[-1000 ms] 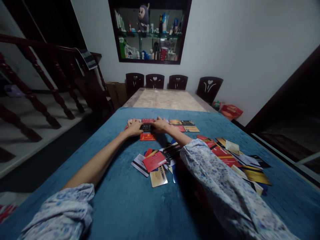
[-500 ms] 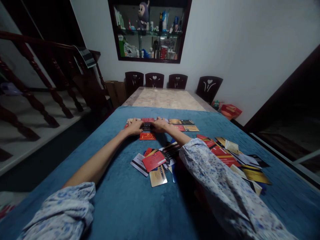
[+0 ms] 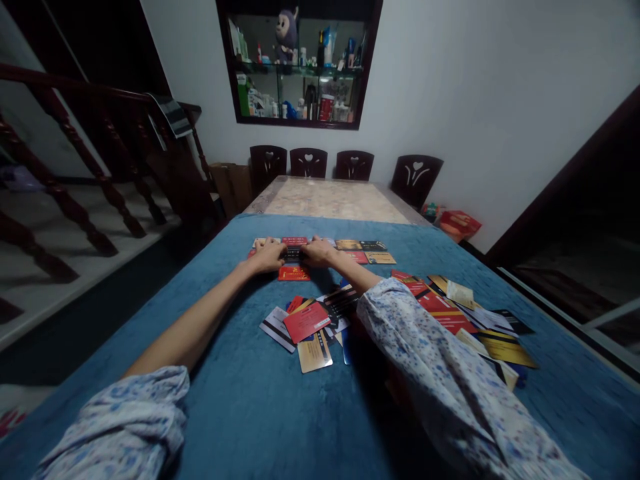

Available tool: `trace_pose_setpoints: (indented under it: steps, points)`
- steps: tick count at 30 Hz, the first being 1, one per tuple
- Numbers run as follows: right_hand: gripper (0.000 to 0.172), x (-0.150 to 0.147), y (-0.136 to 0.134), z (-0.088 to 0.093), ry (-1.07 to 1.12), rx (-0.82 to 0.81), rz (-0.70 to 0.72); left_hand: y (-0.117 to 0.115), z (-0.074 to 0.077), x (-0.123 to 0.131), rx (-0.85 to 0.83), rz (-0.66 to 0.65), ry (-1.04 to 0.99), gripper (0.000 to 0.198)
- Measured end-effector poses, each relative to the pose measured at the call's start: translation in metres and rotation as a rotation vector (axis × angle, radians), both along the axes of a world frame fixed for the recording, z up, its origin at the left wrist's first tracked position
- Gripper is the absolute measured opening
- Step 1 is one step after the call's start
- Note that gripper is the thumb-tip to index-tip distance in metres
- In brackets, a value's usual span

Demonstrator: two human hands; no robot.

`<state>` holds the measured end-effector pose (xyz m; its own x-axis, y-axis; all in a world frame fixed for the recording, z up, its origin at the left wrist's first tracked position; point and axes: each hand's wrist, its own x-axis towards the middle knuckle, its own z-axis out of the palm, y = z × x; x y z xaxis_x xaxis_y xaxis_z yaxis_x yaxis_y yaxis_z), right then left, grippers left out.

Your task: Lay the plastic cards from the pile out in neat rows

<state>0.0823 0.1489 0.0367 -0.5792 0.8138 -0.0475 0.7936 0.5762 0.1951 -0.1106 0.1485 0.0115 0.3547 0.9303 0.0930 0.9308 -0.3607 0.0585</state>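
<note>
Both hands reach to the far part of the blue cloth, where cards lie edge to edge in rows. A black card [image 3: 293, 255] lies between them; my left hand [image 3: 268, 257] has its fingers bent at the left end, my right hand [image 3: 321, 253] at the right end. Fingers partly hide the card's ends. Just beyond it is a red card [image 3: 295, 241], and on the near side an orange-red card [image 3: 294, 273]. To the right of my right hand lie a gold card [image 3: 348, 245], a dark card [image 3: 373, 245] and a tan card [image 3: 381, 258].
Nearer me is a loose pile of overlapping cards, a red card [image 3: 307, 322] on top. Another heap with a red sheet [image 3: 445, 310] spreads at the right beside my sleeve. The blue cloth [image 3: 235, 400] covers the near table; chairs [image 3: 309, 162] stand at its far end.
Almost nothing differs. Both hands stay at the ends of the black card, and the whole view has shifted very slightly.
</note>
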Motion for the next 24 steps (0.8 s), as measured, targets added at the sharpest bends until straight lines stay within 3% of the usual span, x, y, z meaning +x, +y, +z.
trace_pose_setpoints:
  steps: [8,15,24]
  points:
    - [0.037,0.004,-0.006,0.008,-0.010,0.026,0.034,-0.010,0.001,-0.002,0.100,-0.019,-0.028,0.029]
    - [0.030,0.017,-0.033,0.021,0.018,0.051,0.075,-0.031,0.000,0.003,0.214,-0.081,-0.104,0.019]
    - [0.031,0.049,-0.064,0.015,0.133,0.130,0.056,-0.066,0.002,0.023,0.253,-0.153,-0.181,0.025]
